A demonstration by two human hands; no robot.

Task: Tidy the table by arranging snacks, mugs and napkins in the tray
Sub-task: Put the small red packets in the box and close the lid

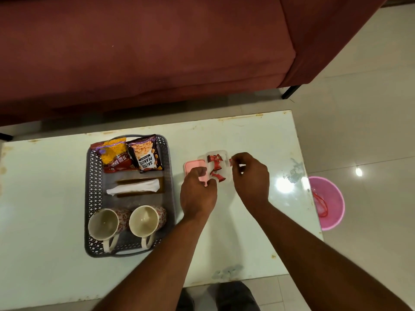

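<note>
View from the head camera, looking down on the table (258,140). The tray (89,198) on my left holds two snack packets (147,157) at its far end, napkins (134,187) in the middle and two mugs (105,223) at the near end. Just right of it, outside the tray, stands a small clear box (222,152) of red wrapped sweets (215,167), its long axis running away from me. A pink lid (194,164) lies against the box's left side.

My right hand (251,176) pinches one more sweet (231,162) between thumb and fingertips, just beyond the box's right wall; the opening lies directly to the left of those fingers. My left hand (197,194) has its fingers curled on the lid's near edge and appears to pinch it.

I judge that the next step is to drop the sweet in and close the box. The left hand is nearer the tray for the transfer.
</note>
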